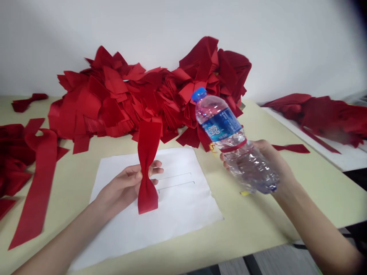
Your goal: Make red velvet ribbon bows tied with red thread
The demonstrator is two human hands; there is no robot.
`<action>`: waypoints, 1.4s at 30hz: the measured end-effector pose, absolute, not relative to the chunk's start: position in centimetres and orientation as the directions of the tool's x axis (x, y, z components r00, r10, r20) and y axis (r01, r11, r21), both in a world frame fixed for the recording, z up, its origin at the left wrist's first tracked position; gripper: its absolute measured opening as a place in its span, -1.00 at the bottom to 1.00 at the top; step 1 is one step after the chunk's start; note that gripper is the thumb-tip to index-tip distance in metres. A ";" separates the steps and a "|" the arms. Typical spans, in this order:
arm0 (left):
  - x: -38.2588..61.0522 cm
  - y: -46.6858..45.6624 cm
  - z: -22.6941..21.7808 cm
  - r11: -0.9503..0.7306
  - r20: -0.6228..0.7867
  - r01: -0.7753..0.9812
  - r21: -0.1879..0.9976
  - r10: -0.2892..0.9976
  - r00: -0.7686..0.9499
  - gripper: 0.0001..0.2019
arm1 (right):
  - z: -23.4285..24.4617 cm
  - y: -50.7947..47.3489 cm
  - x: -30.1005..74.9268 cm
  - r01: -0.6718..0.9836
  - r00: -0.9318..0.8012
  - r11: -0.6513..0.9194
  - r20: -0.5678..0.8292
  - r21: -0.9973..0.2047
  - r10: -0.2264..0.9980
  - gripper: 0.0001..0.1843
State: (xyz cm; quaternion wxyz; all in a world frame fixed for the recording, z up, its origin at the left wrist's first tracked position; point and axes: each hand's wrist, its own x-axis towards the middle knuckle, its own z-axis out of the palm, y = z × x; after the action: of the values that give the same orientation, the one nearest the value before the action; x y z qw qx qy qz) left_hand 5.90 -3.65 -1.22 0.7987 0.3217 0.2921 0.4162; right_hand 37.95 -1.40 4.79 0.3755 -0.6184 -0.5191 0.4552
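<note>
The left hand (126,187) pinches a red fabric bow (147,168) at its waist, fingers clamped on it, above the white paper sheet (172,214) near the tabletop's (258,225) front edge. The right hand (269,160) grips a tilted plastic water bottle (232,141) toward the right edge, fingers wrapped around it. Red fabric pieces (129,99) heap along the back edge.

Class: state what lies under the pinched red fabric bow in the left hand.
Under the pinched red fabric bow, held by the left hand, lies a white paper sheet with thin drawn lines. Bow and hand cover the lines' left ends.
</note>
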 end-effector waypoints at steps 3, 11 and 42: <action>6.1 -3.7 -0.9 0.437 -0.165 -0.484 0.758 0.846 0.507 -0.85 | 4.5 -1.8 36.4 -0.153 -0.215 -0.463 -0.428 -0.873 0.878 -0.57; 7.5 -4.0 -0.8 0.517 -0.083 -0.472 0.714 0.733 0.675 -0.85 | 3.7 -3.7 31.4 -0.276 -0.553 -0.716 -0.504 -0.641 0.664 -0.58; 4.5 -2.7 -0.9 0.514 -0.144 -0.401 0.759 0.732 0.666 -0.88 | 2.3 -1.8 45.9 0.994 0.090 -0.066 0.307 -0.088 0.948 -0.77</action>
State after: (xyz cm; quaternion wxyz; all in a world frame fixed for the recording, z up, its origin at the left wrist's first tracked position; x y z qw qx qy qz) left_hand 4.46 -2.74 -0.85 0.8391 0.3595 0.2302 0.3373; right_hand 45.86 -1.76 2.31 0.1382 -0.7252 -0.6693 -0.0839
